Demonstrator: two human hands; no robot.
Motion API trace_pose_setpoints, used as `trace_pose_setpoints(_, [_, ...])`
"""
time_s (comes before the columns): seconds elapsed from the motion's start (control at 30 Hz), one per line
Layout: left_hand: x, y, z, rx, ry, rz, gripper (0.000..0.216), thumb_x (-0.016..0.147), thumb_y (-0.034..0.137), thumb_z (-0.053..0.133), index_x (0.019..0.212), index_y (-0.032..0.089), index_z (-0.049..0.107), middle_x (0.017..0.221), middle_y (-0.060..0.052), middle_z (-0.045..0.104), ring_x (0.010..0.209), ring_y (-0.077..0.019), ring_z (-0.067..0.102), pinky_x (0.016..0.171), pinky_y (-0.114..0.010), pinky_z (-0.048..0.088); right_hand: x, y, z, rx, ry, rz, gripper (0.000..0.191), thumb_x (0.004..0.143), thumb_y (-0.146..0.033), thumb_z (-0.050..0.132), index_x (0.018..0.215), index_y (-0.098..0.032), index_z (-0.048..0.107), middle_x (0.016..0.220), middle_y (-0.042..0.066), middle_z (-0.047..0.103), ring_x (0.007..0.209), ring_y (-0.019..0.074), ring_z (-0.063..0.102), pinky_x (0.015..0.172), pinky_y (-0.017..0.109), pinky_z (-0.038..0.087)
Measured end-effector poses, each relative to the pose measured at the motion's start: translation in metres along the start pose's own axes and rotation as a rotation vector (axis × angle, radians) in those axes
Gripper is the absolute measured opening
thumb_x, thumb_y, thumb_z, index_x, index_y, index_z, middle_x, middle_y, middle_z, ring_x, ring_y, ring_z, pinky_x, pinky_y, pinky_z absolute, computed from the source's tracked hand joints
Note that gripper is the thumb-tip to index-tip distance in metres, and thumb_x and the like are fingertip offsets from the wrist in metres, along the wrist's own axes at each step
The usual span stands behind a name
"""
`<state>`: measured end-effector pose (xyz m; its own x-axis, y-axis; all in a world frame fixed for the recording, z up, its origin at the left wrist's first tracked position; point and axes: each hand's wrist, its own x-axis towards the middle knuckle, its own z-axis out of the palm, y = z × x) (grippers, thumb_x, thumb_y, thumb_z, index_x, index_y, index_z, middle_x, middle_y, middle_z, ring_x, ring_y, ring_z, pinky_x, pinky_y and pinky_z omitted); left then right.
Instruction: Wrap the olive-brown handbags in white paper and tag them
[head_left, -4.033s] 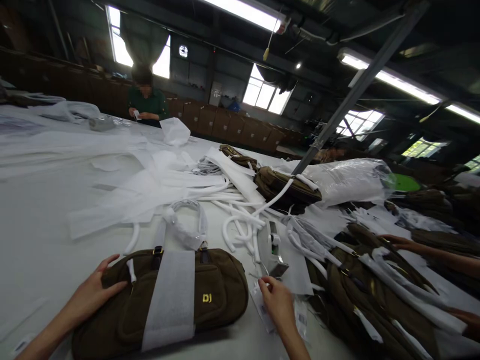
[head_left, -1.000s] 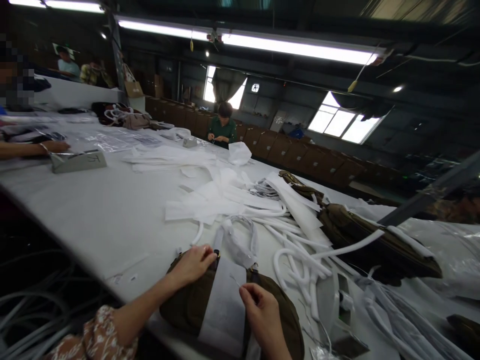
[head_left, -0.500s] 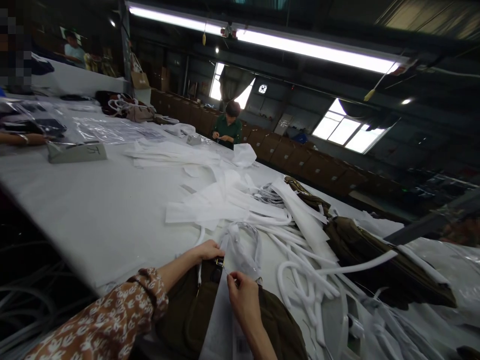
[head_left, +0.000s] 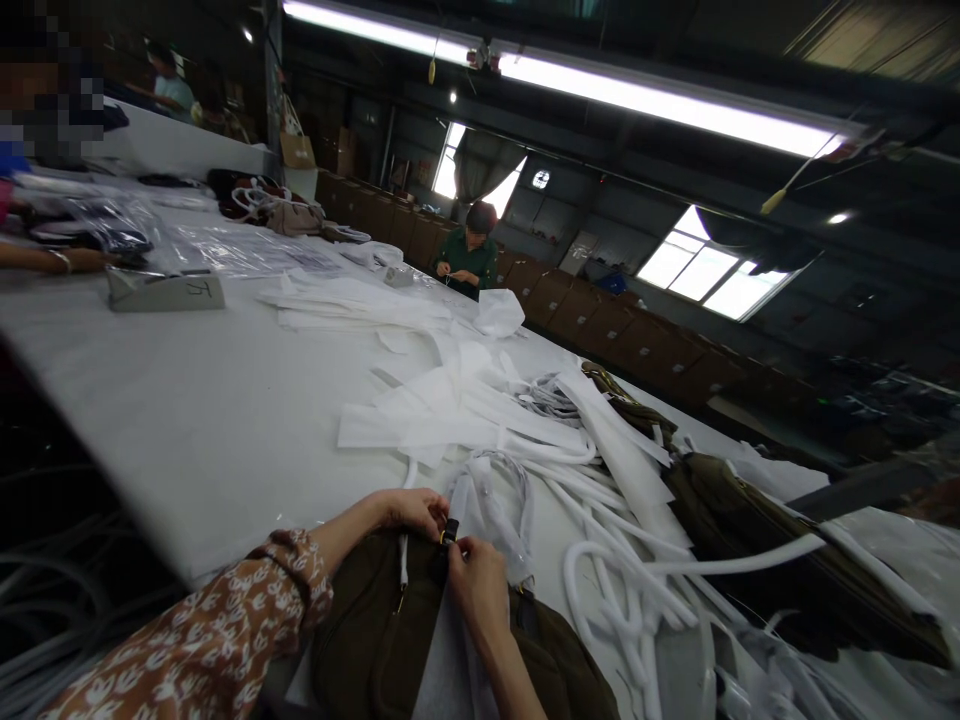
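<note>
A dark olive-brown soft fabric bag (head_left: 382, 640) lies at the near edge of the white surface (head_left: 187, 400), right under both hands. The left hand (head_left: 409, 510) and the right hand (head_left: 476, 585) meet at the small dark metal buckle (head_left: 448, 530) where the plastic-wrapped handle (head_left: 495, 495) joins the bag; the fingers of each are pinched together on that fitting. The bag looks limp and light, so it would sag if lifted by one corner; the buckle and strap base seem the firmest hold. White foam tubes (head_left: 622, 590) and white paper strips (head_left: 450, 410) lie just beyond.
</note>
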<state>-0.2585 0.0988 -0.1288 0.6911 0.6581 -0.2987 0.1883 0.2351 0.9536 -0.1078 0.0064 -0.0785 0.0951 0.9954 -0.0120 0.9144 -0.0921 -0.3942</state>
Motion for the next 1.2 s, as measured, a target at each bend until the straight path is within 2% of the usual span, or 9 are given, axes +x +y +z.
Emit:
trace_pose_setpoints(0.13, [-0.001, -0.005, -0.009, 0.09, 0.024, -0.023, 0.016, 0.059, 0.022, 0.076, 0.067, 0.014, 0.065, 0.058, 0.005, 0.059, 0.055, -0.0111, 0.051, 0.059, -0.025, 0.04, 0.003, 0.004, 0.009, 0.065, 0.011, -0.034, 0.027, 0.085, -0.029, 0.049, 0.077, -0.019, 0.073, 0.077, 0.01, 0.073, 0.074, 0.0235, 0.068, 0.064, 0.027, 0.043])
trace_pose_setpoints(0.27, [-0.012, -0.001, -0.016, 0.123, 0.135, 0.024, 0.014, 0.067, 0.021, 0.072, 0.064, 0.015, 0.061, 0.058, 0.006, 0.056, 0.059, -0.0119, 0.052, 0.064, -0.026, 0.041, 0.006, 0.011, 0.012, 0.182, 0.019, -0.08, 0.026, 0.083, -0.028, 0.052, 0.096, -0.017, 0.072, 0.072, 0.007, 0.072, 0.07, 0.0226, 0.067, 0.065, 0.028, 0.044])
trace_pose_setpoints(0.4, [-0.031, 0.008, -0.017, 0.014, 0.241, 0.119, 0.014, 0.068, 0.026, 0.068, 0.074, 0.016, 0.059, 0.068, 0.003, 0.061, 0.071, -0.0139, 0.057, 0.07, -0.026, 0.042, 0.014, 0.011, 0.013, 0.345, 0.018, -0.175, 0.027, 0.082, -0.027, 0.051, 0.097, -0.015, 0.071, 0.078, 0.008, 0.072, 0.07, 0.0212, 0.065, 0.068, 0.029, 0.045])
trace_pose_setpoints(0.57, [-0.037, 0.011, 0.0, -0.186, 0.233, 0.156, 0.029, 0.072, 0.042, 0.063, 0.083, 0.017, 0.053, 0.08, -0.001, 0.064, 0.077, -0.0145, 0.062, 0.075, -0.029, 0.048, 0.021, 0.003, 0.018, 0.451, -0.022, -0.274, 0.023, 0.08, -0.029, 0.052, 0.085, -0.018, 0.072, 0.082, 0.006, 0.072, 0.075, 0.0191, 0.064, 0.069, 0.026, 0.044])
trace_pose_setpoints(0.7, [-0.032, 0.007, 0.011, -0.292, 0.242, 0.162, 0.039, 0.072, 0.051, 0.064, 0.086, 0.017, 0.052, 0.09, -0.003, 0.064, 0.078, -0.0152, 0.065, 0.073, -0.03, 0.05, 0.022, 0.003, 0.02, 0.474, -0.02, -0.248, 0.028, 0.081, -0.037, 0.052, 0.077, -0.017, 0.072, 0.076, 0.006, 0.072, 0.07, 0.019, 0.063, 0.065, 0.026, 0.044])
trace_pose_setpoints(0.77, [-0.03, 0.004, 0.015, -0.311, 0.265, 0.167, 0.041, 0.069, 0.05, 0.07, 0.089, 0.017, 0.055, 0.091, -0.002, 0.065, 0.079, -0.015, 0.065, 0.075, -0.03, 0.05, 0.022, 0.007, 0.019, 0.498, -0.027, -0.219, 0.034, 0.082, -0.042, 0.051, 0.077, -0.016, 0.072, 0.071, 0.005, 0.071, 0.067, 0.0189, 0.062, 0.062, 0.026, 0.044])
trace_pose_setpoints(0.9, [-0.024, -0.003, 0.021, -0.29, 0.33, 0.158, 0.041, 0.058, 0.041, 0.079, 0.082, 0.012, 0.062, 0.075, 0.0, 0.065, 0.068, -0.0134, 0.061, 0.071, -0.028, 0.05, 0.021, 0.012, 0.02, 0.544, -0.044, -0.17, 0.039, 0.081, -0.047, 0.052, 0.078, -0.015, 0.074, 0.067, 0.006, 0.071, 0.062, 0.0191, 0.062, 0.057, 0.026, 0.045])
trace_pose_setpoints(1.03, [-0.017, -0.009, 0.025, -0.265, 0.384, 0.149, 0.033, 0.06, 0.04, 0.074, 0.074, 0.013, 0.062, 0.067, 0.002, 0.064, 0.061, -0.0124, 0.058, 0.065, -0.028, 0.049, 0.019, 0.014, 0.023, 0.58, -0.043, -0.146, 0.039, 0.08, -0.047, 0.053, 0.08, -0.014, 0.075, 0.069, 0.007, 0.072, 0.062, 0.0188, 0.063, 0.057, 0.026, 0.046])
trace_pose_setpoints(1.2, [-0.012, -0.013, 0.027, -0.211, 0.411, 0.148, 0.027, 0.064, 0.038, 0.068, 0.071, 0.014, 0.059, 0.064, 0.001, 0.064, 0.057, -0.0125, 0.058, 0.06, -0.026, 0.048, 0.02, 0.018, 0.03, 0.664, -0.026, -0.101, 0.045, 0.077, -0.055, 0.058, 0.075, -0.013, 0.074, 0.065, 0.007, 0.07, 0.058, 0.0185, 0.062, 0.056, 0.026, 0.046])
